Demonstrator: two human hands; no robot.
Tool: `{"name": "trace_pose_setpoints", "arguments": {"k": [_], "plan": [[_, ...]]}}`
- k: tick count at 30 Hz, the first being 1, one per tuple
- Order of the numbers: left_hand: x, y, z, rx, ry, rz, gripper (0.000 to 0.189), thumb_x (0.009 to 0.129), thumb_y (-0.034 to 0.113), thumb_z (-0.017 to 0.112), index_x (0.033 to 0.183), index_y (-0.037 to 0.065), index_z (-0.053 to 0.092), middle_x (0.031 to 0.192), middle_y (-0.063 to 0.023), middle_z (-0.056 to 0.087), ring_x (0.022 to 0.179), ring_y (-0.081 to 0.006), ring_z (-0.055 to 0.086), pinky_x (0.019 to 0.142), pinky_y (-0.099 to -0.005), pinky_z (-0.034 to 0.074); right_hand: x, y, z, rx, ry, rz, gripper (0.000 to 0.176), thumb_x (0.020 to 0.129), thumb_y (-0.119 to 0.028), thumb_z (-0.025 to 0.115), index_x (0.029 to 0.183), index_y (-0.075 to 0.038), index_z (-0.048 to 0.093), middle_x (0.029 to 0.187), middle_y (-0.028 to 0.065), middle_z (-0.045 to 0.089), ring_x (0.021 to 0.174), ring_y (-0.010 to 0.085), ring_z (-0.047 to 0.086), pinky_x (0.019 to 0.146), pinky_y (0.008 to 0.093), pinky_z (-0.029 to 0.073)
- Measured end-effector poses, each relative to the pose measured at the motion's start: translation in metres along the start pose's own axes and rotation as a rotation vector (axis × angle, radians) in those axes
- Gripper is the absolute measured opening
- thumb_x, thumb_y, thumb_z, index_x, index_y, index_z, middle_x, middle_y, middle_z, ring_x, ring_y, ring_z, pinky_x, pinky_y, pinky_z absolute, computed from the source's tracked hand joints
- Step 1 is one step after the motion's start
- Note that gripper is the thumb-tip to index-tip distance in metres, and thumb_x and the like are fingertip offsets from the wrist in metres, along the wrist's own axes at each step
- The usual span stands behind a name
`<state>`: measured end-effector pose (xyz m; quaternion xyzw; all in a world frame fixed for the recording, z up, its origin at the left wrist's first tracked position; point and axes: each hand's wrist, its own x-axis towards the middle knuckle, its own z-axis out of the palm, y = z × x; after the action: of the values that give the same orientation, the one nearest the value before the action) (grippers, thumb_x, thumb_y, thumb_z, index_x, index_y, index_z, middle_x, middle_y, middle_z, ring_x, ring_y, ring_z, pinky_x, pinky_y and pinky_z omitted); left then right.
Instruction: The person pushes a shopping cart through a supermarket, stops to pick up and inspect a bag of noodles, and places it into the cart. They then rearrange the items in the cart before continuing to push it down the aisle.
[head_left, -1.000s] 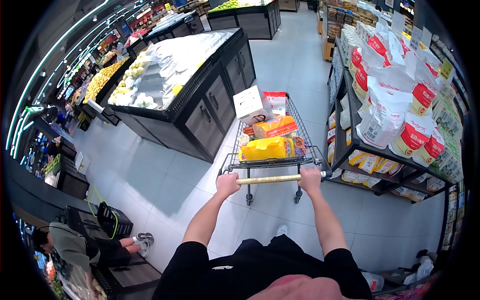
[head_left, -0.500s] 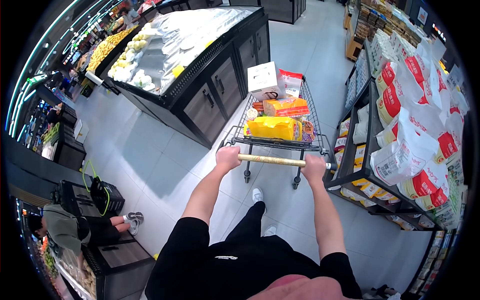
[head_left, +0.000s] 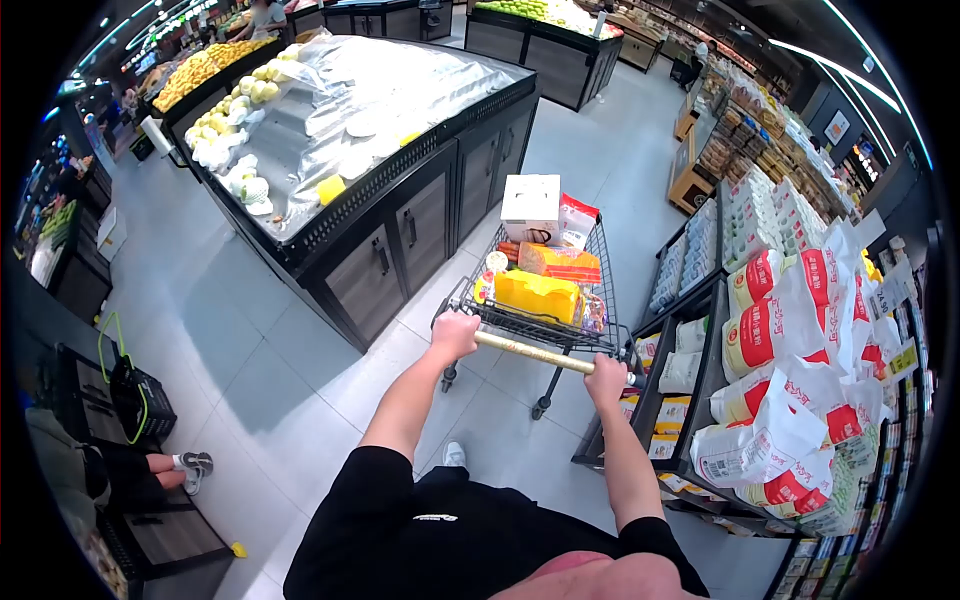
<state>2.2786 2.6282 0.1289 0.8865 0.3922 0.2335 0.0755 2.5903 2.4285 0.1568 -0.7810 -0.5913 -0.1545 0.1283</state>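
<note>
My left hand point(head_left: 456, 335) is wrapped round the left end of the pale yellow shopping cart handle point(head_left: 535, 351). Near the handle's right end, my right hand point(head_left: 607, 381) grips the same bar. Ahead of both hands is the wire basket of the shopping cart point(head_left: 606, 262). It holds a white box point(head_left: 531, 208), a red and white bag point(head_left: 577, 221), an orange package point(head_left: 560, 263) and a bright yellow package point(head_left: 538, 296). Smaller items lie beside these, partly hidden.
A dark produce stand point(head_left: 380, 262) with a silvery liner rises at the left front. Along the right, shelves carry stacked red and white bags point(head_left: 760, 340). A person's legs point(head_left: 168, 472) and a black shopping basket point(head_left: 140, 400) are at lower left. Tiled floor point(head_left: 590, 140) runs ahead.
The cart has moved forward and turned slightly, with both hands still on its handle. The bag shelves now appear closer on the right, and more of the aisle ahead shows.
</note>
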Motion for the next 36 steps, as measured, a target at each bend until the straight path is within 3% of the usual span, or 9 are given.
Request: {"name": "trace_pose_setpoints", "arguments": {"k": [5,8,17,27,36], "plan": [[0.059,-0.009,0.018,0.019,-0.023,0.091,0.008,0.063,0.015,0.069,0.065,0.014,0.061,0.064,-0.0068,0.063,0.064,-0.0295,0.063,0.061,-0.0425,0.049,0.051,0.011,0.018,-0.039,-0.047,0.121,0.011,0.068,-0.007,0.068,0.074,-0.009,0.059,0.073,0.0095,0.063,0.075,0.0311,0.061,0.072,0.0434,0.041],[0.086,-0.016,0.032,-0.022,0.104,0.09,0.01,0.065,0.015,0.07,0.065,0.015,0.06,0.062,-0.0056,0.061,0.062,-0.0279,0.061,0.058,-0.0413,0.048,0.077,0.019,0.03,-0.011,-0.006,0.148,0.017,0.066,-0.006,0.068,0.077,-0.01,0.055,0.077,0.0074,0.062,0.082,0.0281,0.061,0.076,0.0423,0.04],[0.19,-0.03,0.06,0.047,0.143,0.12,0.014,0.065,0.015,0.071,0.063,0.015,0.057,0.063,-0.0056,0.061,0.06,-0.0287,0.06,0.057,-0.0413,0.046,0.166,0.052,0.068,0.008,0.132,0.149,0.021,0.064,-0.007,0.069,0.078,-0.012,0.054,0.074,0.0048,0.06,0.079,0.0263,0.058,0.074,0.0406,0.039],[0.311,-0.042,0.095,0.118,0.008,0.119,0.011,0.067,0.013,0.071,0.067,0.013,0.061,0.064,-0.0069,0.061,0.063,-0.0291,0.06,0.062,-0.0414,0.047,0.267,0.102,0.109,0.155,0.24,0.141,0.015,0.064,-0.006,0.066,0.073,-0.013,0.057,0.073,0.0032,0.057,0.076,0.0247,0.057,0.072,0.0397,0.039],[0.4,-0.041,0.13,0.168,-0.108,0.082,0.01,0.07,0.016,0.071,0.072,0.014,0.062,0.068,-0.005,0.063,0.067,-0.0265,0.063,0.065,-0.0394,0.049,0.338,0.155,0.126,0.174,0.168,0.094,0.017,0.064,-0.006,0.066,0.076,-0.012,0.057,0.077,0.0035,0.057,0.081,0.0245,0.057,0.074,0.04,0.04]]}}
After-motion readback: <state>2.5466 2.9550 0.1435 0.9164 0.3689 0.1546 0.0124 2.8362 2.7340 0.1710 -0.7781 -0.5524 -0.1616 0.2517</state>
